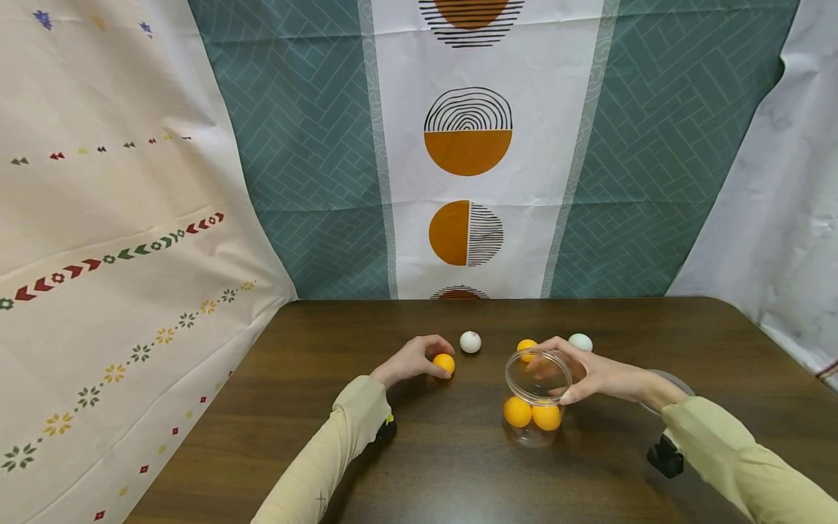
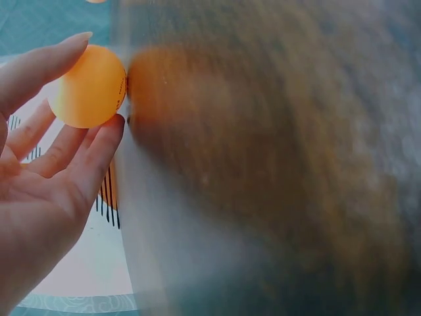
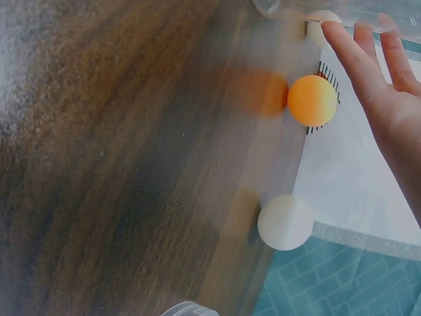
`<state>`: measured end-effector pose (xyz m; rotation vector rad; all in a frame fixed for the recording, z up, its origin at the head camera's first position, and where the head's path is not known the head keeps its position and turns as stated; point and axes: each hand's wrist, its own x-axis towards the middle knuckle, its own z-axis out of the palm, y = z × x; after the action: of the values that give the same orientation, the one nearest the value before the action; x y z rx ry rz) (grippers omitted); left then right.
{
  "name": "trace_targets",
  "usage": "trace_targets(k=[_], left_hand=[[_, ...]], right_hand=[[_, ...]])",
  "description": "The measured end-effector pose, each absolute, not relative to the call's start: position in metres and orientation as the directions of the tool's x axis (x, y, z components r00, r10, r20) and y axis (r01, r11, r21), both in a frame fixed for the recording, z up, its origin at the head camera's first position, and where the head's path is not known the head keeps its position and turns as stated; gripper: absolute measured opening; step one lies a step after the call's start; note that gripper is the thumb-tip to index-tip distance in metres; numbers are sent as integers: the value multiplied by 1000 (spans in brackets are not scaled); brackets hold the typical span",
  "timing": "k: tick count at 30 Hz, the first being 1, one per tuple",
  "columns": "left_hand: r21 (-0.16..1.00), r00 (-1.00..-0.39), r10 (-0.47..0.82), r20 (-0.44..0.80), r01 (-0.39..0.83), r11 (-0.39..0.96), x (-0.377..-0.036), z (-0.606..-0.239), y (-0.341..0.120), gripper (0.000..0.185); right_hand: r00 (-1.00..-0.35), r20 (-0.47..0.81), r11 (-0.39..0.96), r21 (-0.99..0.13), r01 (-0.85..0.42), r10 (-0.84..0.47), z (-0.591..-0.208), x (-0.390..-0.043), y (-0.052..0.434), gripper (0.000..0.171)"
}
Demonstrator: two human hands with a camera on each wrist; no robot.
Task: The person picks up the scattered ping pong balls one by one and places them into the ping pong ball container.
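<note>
The table (image 1: 458, 473) looks smeared and fuzzy in both wrist views, so little can be made out there. In the left wrist view a tiny dark mark sits on the edge of the orange ball (image 2: 89, 85), maybe printed letters, but it is too small to read. The left hand (image 1: 412, 360) has its fingers curled around this orange ball on the brown wooden table, pinching it between thumb and fingertips (image 2: 108, 128). The right hand (image 1: 589, 375) lies over the rim of a clear plastic jar (image 1: 537, 397) with the thumb and fingers wrapped around the top. The jar stands upright near the middle of the table, and two orange balls (image 1: 532, 413) rest side by side at its bottom. The fingers partly cover another orange ball (image 1: 526, 345) just behind the jar. A white ball (image 1: 470, 341) sits between the two hands, and a second white ball (image 1: 580, 341) peeks out behind the right hand. A round clear lid (image 1: 671, 382) lies under the right wrist, mostly hidden. Both arms wear pale tan sleeves (image 1: 340, 437). A patterned cloth (image 1: 468, 145) with orange half circles hangs behind the table.
</note>
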<state>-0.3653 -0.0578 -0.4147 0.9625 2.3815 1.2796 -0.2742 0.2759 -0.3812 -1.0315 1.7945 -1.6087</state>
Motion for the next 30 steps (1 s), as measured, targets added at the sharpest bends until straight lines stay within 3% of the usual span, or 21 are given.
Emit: trace_targets(k=[11,18,30], left_hand=[[817,-754,652,79,423,391,-363,-413,-60,36],[851,-751,658,59,383,360,-340,-384,-61,35],[840,-759,646,79,400,367,-338,-378,-63,31]], right_hand=[[-575,113,2,-981,-194,-810,-382,-275,275,65],[-582,98,22,-980,-197,-807,-380,-273,276,68],[-588,97,26,-980,-197,-803,-381,-273,277,67]])
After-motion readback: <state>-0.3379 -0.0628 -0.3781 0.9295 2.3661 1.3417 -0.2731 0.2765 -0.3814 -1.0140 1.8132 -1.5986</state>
